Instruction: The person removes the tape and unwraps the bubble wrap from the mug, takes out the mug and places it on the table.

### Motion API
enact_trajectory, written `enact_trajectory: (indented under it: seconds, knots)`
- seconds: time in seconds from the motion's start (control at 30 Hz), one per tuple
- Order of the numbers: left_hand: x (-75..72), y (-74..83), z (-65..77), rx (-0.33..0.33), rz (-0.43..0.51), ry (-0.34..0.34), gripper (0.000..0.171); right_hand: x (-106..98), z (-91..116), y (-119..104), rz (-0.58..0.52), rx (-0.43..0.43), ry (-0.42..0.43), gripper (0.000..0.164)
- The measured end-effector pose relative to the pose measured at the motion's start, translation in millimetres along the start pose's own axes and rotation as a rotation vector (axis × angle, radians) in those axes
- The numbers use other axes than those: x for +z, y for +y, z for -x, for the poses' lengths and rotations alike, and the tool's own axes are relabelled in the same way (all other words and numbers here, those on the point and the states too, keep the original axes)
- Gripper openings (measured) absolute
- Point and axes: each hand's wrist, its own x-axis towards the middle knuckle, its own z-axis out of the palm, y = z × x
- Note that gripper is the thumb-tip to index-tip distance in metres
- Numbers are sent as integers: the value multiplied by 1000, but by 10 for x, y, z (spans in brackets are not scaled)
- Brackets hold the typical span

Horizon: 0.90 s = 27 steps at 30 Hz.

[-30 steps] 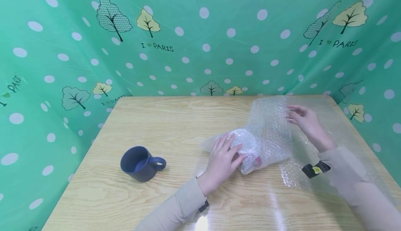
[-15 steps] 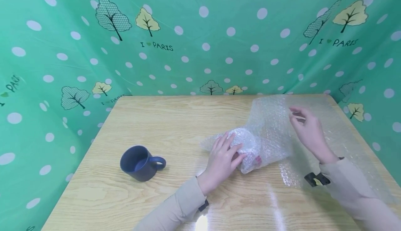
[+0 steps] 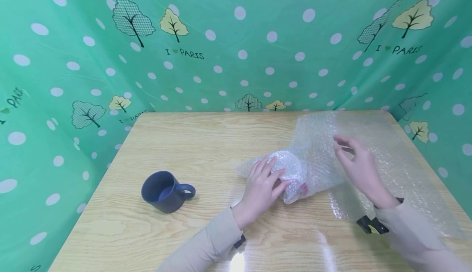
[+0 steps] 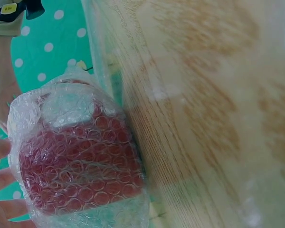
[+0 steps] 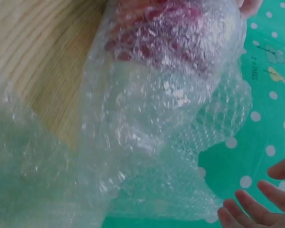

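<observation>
A bundle [image 3: 293,166] of bubble wrap lies right of the table's middle. Through the plastic a dark red, round-sided object [image 4: 80,166] shows in the left wrist view; its kind is hidden by the wrap. My left hand [image 3: 258,192] rests on the bundle's top and near side with its fingers spread. From the bundle a loose tail of bubble wrap [image 3: 317,130] runs back and right. Over that tail hovers my right hand [image 3: 359,165], thumb and fingers loosely bent. The right wrist view shows its fingers [image 5: 256,206] apart from each other, holding nothing.
A dark blue mug [image 3: 166,196] stands upright at the left, its handle to the right. Another sheet of bubble wrap [image 3: 409,173] covers the table's right side, under my right forearm. Behind the wooden table [image 3: 206,141] hangs a green dotted curtain [image 3: 221,38].
My right hand has come slightly nearer to me over the wrap, with its thumb and fingers rounding a little. My left hand, the bundle and the mug have stayed put.
</observation>
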Motion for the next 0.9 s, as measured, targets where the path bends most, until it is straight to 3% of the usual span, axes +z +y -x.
enact_trajectory:
  seconds: [0.33,0.67,0.9]
  knots:
    - [1,-1,-4,6,5,4,31,128,132,-51,-38,-36,-35,31]
    - [10,-5,7,16,13,25,33,269,245,-63,-30,-49,-146,37]
    - [7,-6,1,10,24,15,32,332,294,-65,-29,-7,-227,43]
